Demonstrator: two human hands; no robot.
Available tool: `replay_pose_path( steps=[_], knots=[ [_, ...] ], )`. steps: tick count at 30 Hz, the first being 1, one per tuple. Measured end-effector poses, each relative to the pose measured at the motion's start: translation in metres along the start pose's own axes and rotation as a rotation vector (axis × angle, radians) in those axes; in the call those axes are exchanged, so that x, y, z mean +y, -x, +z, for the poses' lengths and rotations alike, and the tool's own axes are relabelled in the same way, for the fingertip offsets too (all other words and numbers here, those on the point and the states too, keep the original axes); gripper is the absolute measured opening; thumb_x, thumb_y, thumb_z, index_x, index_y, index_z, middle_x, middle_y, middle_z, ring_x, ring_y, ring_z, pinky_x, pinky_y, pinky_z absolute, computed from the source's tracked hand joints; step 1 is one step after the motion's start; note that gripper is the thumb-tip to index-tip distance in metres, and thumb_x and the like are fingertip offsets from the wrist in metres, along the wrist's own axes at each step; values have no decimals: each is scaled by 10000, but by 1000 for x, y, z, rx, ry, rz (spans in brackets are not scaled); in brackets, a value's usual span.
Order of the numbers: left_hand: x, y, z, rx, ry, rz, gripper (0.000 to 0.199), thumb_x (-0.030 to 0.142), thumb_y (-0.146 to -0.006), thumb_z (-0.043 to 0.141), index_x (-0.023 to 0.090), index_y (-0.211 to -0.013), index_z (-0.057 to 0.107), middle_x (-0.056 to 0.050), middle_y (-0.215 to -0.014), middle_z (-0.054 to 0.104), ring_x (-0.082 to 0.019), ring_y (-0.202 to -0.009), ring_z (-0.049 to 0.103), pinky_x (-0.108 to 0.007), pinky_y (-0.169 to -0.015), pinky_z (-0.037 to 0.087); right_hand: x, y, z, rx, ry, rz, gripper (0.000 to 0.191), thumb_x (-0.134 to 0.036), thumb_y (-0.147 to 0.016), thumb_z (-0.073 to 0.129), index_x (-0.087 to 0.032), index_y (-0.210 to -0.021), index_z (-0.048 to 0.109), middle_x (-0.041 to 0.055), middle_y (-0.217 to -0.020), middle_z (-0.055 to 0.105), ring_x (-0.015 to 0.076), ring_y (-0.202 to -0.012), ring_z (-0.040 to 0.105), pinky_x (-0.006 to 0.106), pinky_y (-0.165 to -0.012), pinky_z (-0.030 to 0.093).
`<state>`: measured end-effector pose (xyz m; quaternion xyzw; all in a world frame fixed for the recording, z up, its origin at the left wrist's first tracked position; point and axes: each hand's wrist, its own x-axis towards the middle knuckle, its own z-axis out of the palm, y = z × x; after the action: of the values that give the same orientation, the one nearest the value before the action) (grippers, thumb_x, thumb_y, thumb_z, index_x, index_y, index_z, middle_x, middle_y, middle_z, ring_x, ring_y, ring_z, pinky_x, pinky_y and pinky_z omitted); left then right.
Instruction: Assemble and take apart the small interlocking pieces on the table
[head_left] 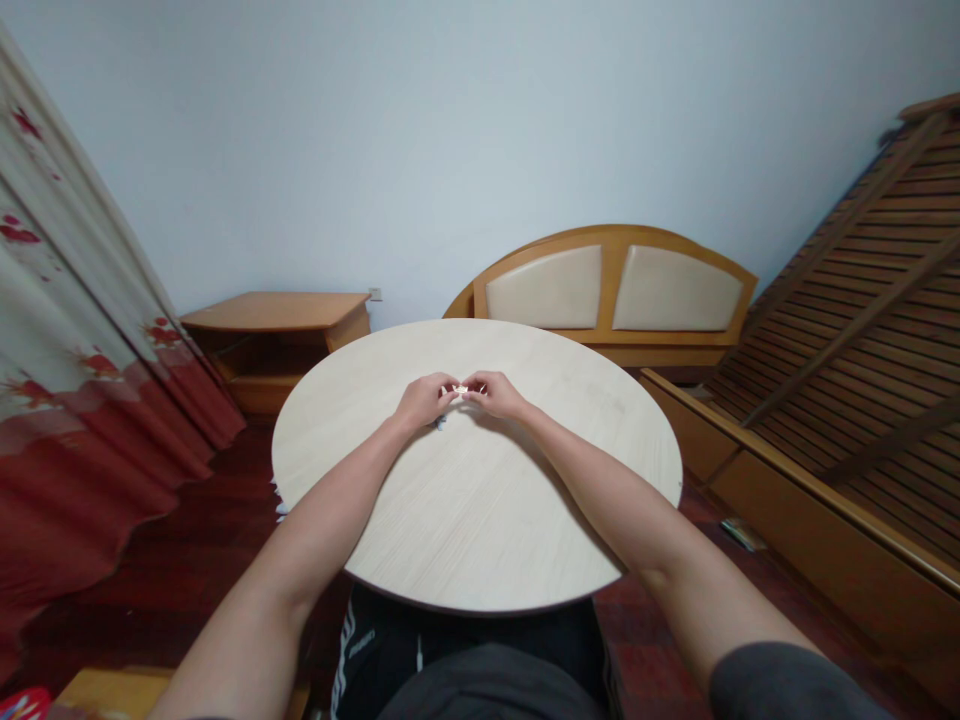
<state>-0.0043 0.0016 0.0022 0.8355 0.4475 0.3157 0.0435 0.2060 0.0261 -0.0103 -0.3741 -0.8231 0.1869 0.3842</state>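
Over the middle of the round pale table [480, 520], both hands meet at a small whitish piece [460, 390], perhaps paper; it is too small to tell its kind. My left hand [427, 398] pinches its left side between thumb and fingers. From the right, my right hand [492, 393] is closed on the other side, fingertips almost touching the left ones. Just below the left hand lies a small bluish-white scrap [441, 423] on the tabletop, partly covered by the hand.
Whitish bits [280, 500] show at the table's left edge. Behind stand a wooden cabinet [277, 310] and a padded headboard [607, 240]. A slatted wooden frame [862, 300] leans at the right, and a curtain [90, 400] hangs at the left.
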Motion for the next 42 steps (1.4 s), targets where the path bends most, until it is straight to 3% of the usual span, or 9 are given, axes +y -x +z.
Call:
replay_pose_path(
  steps=[17, 30, 36, 42],
  knots=[
    [-1, 0, 0, 8, -4, -3, 194, 306, -923, 669, 200, -1067, 744, -42, -980, 779, -175, -800, 674, -288, -755, 485, 0, 0, -4, 27, 93, -57, 115, -232, -850, 767, -168, -937, 807, 63, -881, 772, 149, -739, 658, 254, -711, 490],
    [3, 0, -3, 8, 11, -8, 212, 345, -932, 663, 199, -1056, 754, -46, -977, 780, -171, -807, 678, -280, -769, 496, 1, 0, -4, 8, 157, -71, 182, -240, -923, 680, -179, -1050, 795, 85, -984, 778, 160, -780, 659, 273, -758, 502],
    [4, 0, -2, 19, -41, -18, 267, 342, -1005, 554, 194, -1027, 774, -67, -984, 783, -192, -869, 687, -290, -806, 499, -6, 1, -5, 19, 213, -84, 284, -334, -993, 591, -150, -890, 780, 91, -860, 752, 160, -736, 622, 266, -706, 455],
    [3, 0, -2, 28, -17, -4, 226, 342, -987, 590, 201, -1031, 762, -57, -980, 781, -183, -844, 683, -287, -789, 499, -6, 1, -3, 20, 209, -77, 318, -358, -995, 567, -144, -854, 754, 82, -814, 730, 156, -708, 587, 264, -673, 420]
  ],
)
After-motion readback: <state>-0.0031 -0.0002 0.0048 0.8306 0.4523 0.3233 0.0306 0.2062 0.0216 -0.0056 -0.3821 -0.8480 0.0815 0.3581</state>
